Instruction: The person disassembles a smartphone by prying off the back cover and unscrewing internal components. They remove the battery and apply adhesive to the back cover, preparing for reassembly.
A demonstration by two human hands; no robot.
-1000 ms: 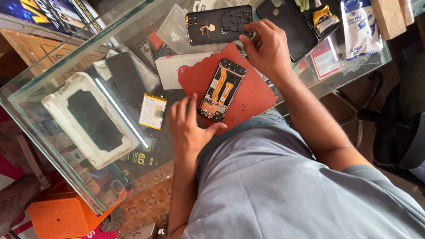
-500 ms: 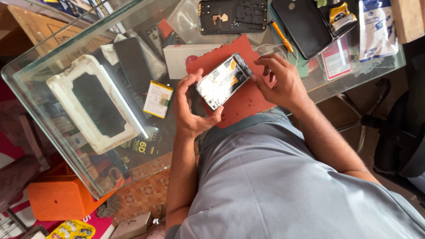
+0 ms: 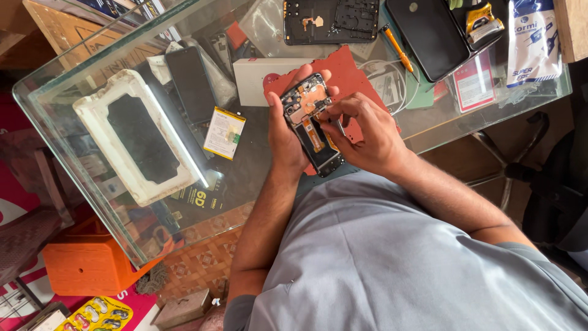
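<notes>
Above the glass counter (image 3: 73, 92), seen from the head camera, the left hand (image 3: 283, 132) is wrapped around an opened smartphone (image 3: 313, 122), thumb on one long edge and fingertips curling over the far edge, so the phone is lifted clear of the counter with its bare circuit board and orange flex cable facing up. Over the phone's middle, the right hand (image 3: 367, 132) is pinched narrow, thumb and forefinger closed on a thin metal tool (image 3: 339, 127) whose tip rests against the phone's inner parts; whether it is tweezers or a small driver I cannot tell. Under both hands lies a red work mat (image 3: 352, 70), and just beside it a white box (image 3: 257, 76). Farther along the counter sit a black phone frame (image 3: 331, 21), an orange-handled screwdriver (image 3: 398, 54), a dark phone back cover (image 3: 429, 34) and a white and blue packet (image 3: 531, 40). Toward the other end lie a phone battery (image 3: 223, 132), a dark phone screen (image 3: 190, 83) and a white foam tray (image 3: 138, 138) with a black inset. Below the counter, on the floor, stands an orange stool (image 3: 89, 263).
</notes>
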